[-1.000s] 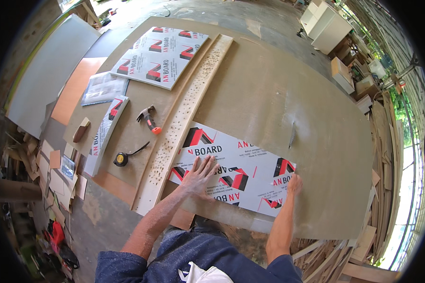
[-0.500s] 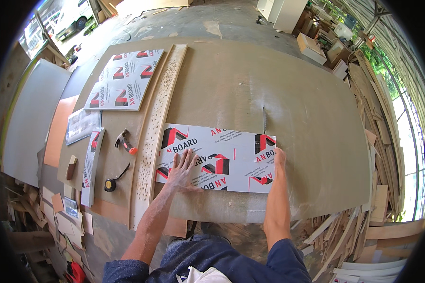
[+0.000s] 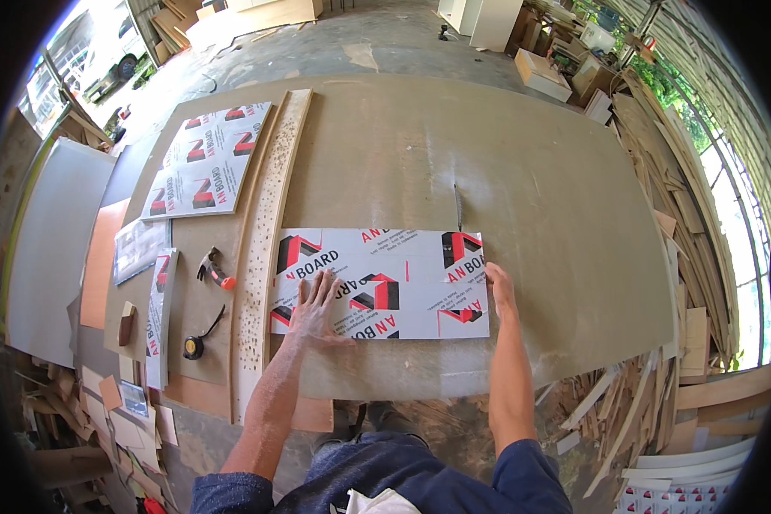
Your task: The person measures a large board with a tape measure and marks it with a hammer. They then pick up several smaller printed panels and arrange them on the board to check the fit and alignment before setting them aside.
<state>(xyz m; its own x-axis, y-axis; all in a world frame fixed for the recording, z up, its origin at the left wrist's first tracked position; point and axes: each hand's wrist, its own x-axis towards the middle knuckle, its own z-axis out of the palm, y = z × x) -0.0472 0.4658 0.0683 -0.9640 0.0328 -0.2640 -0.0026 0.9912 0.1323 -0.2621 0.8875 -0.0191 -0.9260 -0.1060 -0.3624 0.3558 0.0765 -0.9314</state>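
Observation:
A white board with red and black print (image 3: 420, 295) lies flat on the brown tabletop, its left edge by the long wooden fence strip (image 3: 270, 223). My left hand (image 3: 315, 313) rests on the board's left part, palm down with fingers spread. At the board's right edge is my right hand (image 3: 501, 291), its fingers bent against that edge; their tips are partly hidden. A thin saw blade (image 3: 458, 208) stands up from the tabletop just beyond the board's far edge, near its right corner.
Left of the fence lie a hammer (image 3: 215, 268), a tape measure (image 3: 194, 346), a narrow printed strip (image 3: 158, 317), a wooden block (image 3: 127, 324) and a larger printed board (image 3: 206, 163). Wood offcuts (image 3: 634, 411) are piled along the right side.
The whole view has shifted and turned slightly. The board's far edge lies more level in the picture. Both hands remain at the board; the right one sits slightly lower along its edge.

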